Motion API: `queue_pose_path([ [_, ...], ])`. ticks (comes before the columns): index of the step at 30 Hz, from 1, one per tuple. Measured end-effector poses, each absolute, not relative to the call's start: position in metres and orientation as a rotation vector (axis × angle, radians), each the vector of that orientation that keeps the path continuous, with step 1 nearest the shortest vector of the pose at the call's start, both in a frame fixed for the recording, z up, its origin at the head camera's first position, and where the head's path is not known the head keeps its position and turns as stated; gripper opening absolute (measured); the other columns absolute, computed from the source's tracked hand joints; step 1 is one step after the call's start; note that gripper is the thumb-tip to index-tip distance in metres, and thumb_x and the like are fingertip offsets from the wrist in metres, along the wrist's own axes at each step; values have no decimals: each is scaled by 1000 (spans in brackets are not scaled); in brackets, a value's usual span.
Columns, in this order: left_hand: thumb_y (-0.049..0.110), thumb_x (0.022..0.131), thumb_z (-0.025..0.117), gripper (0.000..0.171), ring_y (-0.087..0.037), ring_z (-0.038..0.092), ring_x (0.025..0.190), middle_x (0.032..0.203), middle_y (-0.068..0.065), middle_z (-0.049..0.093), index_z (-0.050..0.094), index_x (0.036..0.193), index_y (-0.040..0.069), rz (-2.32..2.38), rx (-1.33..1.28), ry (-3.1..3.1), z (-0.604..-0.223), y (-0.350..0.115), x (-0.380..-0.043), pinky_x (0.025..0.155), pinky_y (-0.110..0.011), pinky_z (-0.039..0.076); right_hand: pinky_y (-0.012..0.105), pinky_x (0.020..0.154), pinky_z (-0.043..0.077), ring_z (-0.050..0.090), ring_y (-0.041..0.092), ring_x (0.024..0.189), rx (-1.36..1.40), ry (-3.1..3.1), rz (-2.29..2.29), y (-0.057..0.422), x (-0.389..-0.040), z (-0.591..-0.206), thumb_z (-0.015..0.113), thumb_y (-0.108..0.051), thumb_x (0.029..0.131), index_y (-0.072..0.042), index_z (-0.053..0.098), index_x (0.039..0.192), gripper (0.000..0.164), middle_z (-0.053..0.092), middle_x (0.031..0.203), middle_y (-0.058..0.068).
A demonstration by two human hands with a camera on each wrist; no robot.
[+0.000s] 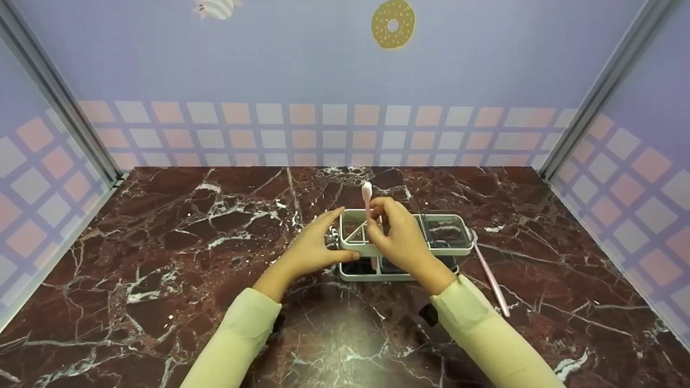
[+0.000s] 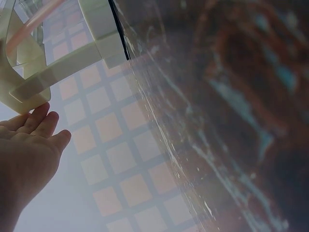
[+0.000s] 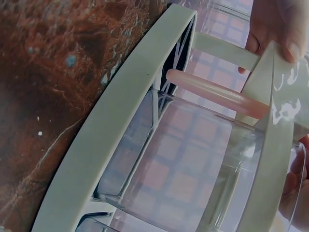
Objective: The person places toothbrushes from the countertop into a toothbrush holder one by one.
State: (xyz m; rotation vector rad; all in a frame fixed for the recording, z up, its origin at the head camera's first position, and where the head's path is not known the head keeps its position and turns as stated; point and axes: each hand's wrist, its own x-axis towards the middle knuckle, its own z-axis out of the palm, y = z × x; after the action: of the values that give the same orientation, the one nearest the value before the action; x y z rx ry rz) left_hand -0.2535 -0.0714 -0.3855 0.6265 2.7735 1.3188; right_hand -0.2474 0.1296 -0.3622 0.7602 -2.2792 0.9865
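An inserted toothbrush (image 1: 367,194) is pinched by the right hand (image 1: 399,233), the holder (image 1: 452,251) touched by the outspread left hand (image 1: 314,245); the rightmost brush (image 1: 491,276) unplaced.

Small three-sided booth (image 1: 501,59), like set or work stall; whether home, shop or lab lies around it, cannot tell. Lilac back panel (image 1: 302,59) and side panels (image 1: 647,97) enclose tabletop (image 1: 161,323), grey metal posts (image 1: 59,94) at corners. Pink-and-white checks (image 1: 269,138) along panels, doughnut picture (image 1: 380,27) at back. Tabletop dark red, marble-patterned. Bathroom goods on hand: pink toothbrushes (image 1: 491,277), compartmented holder (image 1: 461,251).
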Motion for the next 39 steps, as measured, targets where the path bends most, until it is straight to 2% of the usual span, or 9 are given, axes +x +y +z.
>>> queue_pose_path([
  [12,46,67,84,103,-33,38,137,152,-11,37,33,151,15,1324,651,2774,-386,-72,-253,110,-58,31,25,61,43,53,21,70,765,-2305,1001,131,-246,-364,60,-2,83,-3,58,102,19,63,81,4],
  [26,45,68,83,102,-31,37,137,153,-10,36,32,151,17,1336,639,2761,-386,-72,-253,111,-56,31,27,63,45,52,18,72,746,-2344,972,129,-245,-362,63,-2,82,-2,58,103,21,64,84,6],
  [39,49,68,82,103,-33,34,139,154,-10,34,31,152,18,1311,618,2767,-385,-72,-254,112,-58,28,32,66,48,55,20,76,744,-2406,935,126,-247,-360,62,-3,87,-1,59,108,21,67,88,8],
])
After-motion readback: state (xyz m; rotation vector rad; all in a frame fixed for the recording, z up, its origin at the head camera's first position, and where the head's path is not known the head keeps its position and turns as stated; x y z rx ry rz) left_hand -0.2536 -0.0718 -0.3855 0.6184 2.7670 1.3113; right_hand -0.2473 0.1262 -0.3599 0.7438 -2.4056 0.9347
